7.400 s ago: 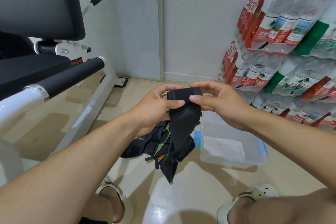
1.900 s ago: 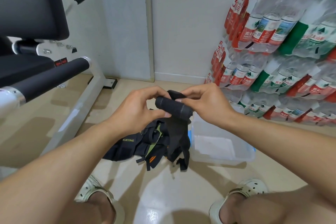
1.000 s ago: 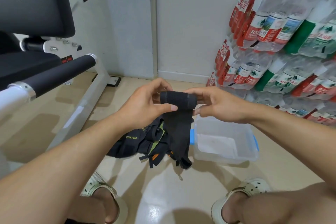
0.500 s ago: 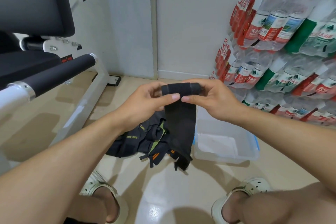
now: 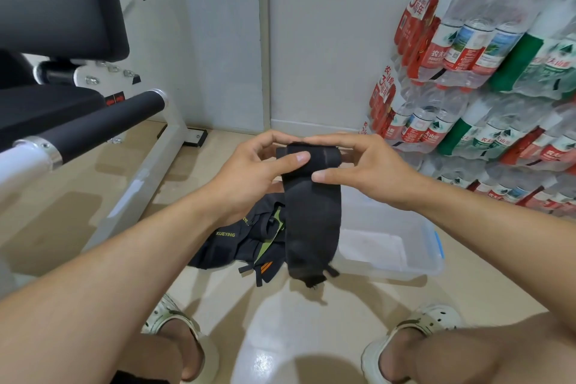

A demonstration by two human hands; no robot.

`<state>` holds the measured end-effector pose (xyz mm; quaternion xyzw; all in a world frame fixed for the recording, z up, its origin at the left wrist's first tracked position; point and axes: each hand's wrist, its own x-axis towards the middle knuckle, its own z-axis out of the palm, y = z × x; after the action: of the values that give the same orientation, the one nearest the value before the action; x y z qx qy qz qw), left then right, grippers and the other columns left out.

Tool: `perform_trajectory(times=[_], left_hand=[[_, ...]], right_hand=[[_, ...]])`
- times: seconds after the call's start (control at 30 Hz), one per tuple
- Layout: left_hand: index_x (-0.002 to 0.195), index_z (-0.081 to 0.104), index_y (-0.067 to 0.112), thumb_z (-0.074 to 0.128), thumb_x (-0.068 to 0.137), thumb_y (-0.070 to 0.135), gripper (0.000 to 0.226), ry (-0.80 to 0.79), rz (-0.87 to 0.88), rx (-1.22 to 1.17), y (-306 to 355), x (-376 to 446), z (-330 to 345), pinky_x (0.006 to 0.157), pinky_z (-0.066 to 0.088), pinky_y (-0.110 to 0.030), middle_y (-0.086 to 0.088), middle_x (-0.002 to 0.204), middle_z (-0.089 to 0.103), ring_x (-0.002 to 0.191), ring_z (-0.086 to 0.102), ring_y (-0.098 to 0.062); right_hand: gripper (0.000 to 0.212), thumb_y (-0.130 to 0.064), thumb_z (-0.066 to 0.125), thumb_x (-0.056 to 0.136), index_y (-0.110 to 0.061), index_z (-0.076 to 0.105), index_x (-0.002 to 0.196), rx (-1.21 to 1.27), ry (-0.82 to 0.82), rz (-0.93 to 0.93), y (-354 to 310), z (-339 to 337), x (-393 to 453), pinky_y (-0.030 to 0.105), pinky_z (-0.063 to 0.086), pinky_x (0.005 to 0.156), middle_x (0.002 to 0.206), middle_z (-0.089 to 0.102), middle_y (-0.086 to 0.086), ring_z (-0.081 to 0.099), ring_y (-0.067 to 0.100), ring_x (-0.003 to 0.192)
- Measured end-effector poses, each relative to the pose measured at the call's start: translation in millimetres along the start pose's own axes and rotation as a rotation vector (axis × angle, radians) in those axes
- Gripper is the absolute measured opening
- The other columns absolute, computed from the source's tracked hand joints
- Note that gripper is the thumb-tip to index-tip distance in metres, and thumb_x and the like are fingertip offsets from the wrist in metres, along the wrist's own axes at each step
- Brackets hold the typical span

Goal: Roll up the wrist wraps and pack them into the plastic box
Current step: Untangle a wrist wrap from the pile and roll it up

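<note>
Here, in the head view, the left hand (image 5: pixel 249 171) and right hand (image 5: pixel 367 170) both pinch the rolled top of a black wrist wrap (image 5: pixel 311 212), its loose tail hanging toward six o'clock. Below, the plastic box (image 5: pixel 414 246) sits on the floor at four o'clock, with what seem more wraps (image 5: pixel 237 243) at seven o'clock.

A black-padded exercise bench (image 5: pixel 56 9) with a white frame stands on the left, its foam roller bar (image 5: pixel 103 125) jutting out. Shrink-wrapped packs of bottled water (image 5: pixel 486 72) are stacked against the wall on the right. 2 pale clogs (image 5: pixel 414 337) rest on the beige tiled floor (image 5: pixel 280 337).
</note>
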<state>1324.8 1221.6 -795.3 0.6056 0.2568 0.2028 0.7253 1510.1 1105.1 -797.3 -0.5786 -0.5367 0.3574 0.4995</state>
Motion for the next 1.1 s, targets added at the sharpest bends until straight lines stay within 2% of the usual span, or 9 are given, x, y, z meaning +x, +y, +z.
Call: perform_trajectory(times=[0.13,0.3,0.43,0.53,0.67,0.77,0.9,1.0,1.1], left_hand=[[0.108,0.070,0.010,0.074,0.086,0.003,0.024,-0.009,0.061,0.017,0.4,-1.4,-0.7,0.078,0.061,-0.039,-0.013,0.121,0.069,0.100,0.074,-0.031],[0.107,0.071,0.011,0.076,0.083,-0.003,0.028,0.026,0.065,0.024,2.4,-3.2,1.6,0.072,0.062,-0.036,-0.005,0.112,0.073,0.092,0.076,-0.026],[0.126,0.063,0.016,0.082,0.078,0.014,0.052,0.035,-0.021,-0.013,3.3,-2.3,1.0,0.079,0.061,-0.036,-0.003,0.119,0.069,0.094,0.076,-0.014],[0.126,0.064,0.009,0.077,0.076,0.037,0.058,-0.033,-0.140,-0.049,3.9,-1.6,0.5,0.083,0.059,-0.037,-0.009,0.113,0.075,0.097,0.075,-0.023],[0.112,0.069,0.007,0.072,0.089,0.030,0.033,-0.016,-0.149,-0.036,1.7,1.5,-0.3,0.083,0.061,-0.036,-0.010,0.102,0.076,0.090,0.074,-0.023],[0.117,0.068,0.004,0.077,0.085,0.019,0.036,0.019,-0.107,-0.006,-0.1,1.4,-0.7,0.081,0.062,-0.036,-0.010,0.102,0.076,0.092,0.075,-0.022],[0.112,0.071,0.008,0.083,0.079,0.008,0.034,0.119,-0.003,0.037,1.8,2.5,0.0,0.070,0.061,-0.030,-0.011,0.105,0.075,0.086,0.076,-0.023],[0.105,0.073,0.014,0.086,0.076,0.007,0.033,0.134,0.050,0.122,0.2,3.1,-0.8,0.069,0.060,-0.028,-0.007,0.111,0.074,0.089,0.076,-0.022],[0.102,0.074,0.019,0.090,0.071,0.007,0.037,0.110,0.084,0.198,-3.8,2.4,-2.4,0.086,0.059,-0.038,0.000,0.111,0.075,0.103,0.073,-0.022]], right_hand=[[0.035,-0.019,0.071,0.084,-0.021,0.073,0.119,0.207,-0.052,0.115,-3.5,0.5,-0.9,0.038,0.060,0.090,0.122,0.075,0.001,0.071,0.022,0.114],[0.029,-0.009,0.074,0.087,-0.014,0.073,0.116,0.136,0.043,0.093,3.0,2.3,1.0,0.036,0.060,0.089,0.118,0.076,0.007,0.074,0.025,0.106],[0.028,0.002,0.071,0.090,-0.013,0.073,0.113,0.106,0.077,0.033,0.4,4.2,-0.6,0.028,0.059,0.088,0.114,0.077,0.003,0.074,0.020,0.106],[0.029,0.003,0.075,0.087,-0.014,0.073,0.111,0.038,0.091,0.000,1.0,6.5,-0.2,0.039,0.058,0.097,0.116,0.075,0.006,0.073,0.023,0.109],[0.042,0.003,0.078,0.085,-0.025,0.067,0.113,-0.018,0.105,-0.015,2.5,7.6,0.2,0.039,0.056,0.100,0.122,0.072,0.001,0.072,0.019,0.109],[0.047,0.003,0.079,0.084,-0.026,0.066,0.118,-0.027,0.104,-0.009,3.3,7.3,-0.2,0.039,0.054,0.103,0.123,0.071,-0.002,0.070,0.016,0.114],[0.052,-0.004,0.078,0.087,-0.024,0.062,0.132,0.000,0.041,0.083,4.3,1.4,2.0,0.042,0.050,0.108,0.132,0.066,-0.002,0.065,0.016,0.122],[0.057,-0.029,0.081,0.082,-0.026,0.061,0.136,0.100,-0.043,0.210,4.9,-0.6,1.3,0.045,0.054,0.101,0.135,0.065,-0.002,0.067,0.021,0.121],[0.056,-0.035,0.082,0.076,-0.025,0.066,0.129,0.006,-0.002,0.184,2.9,4.1,-0.1,0.034,0.058,0.092,0.125,0.071,-0.005,0.069,0.015,0.115]])
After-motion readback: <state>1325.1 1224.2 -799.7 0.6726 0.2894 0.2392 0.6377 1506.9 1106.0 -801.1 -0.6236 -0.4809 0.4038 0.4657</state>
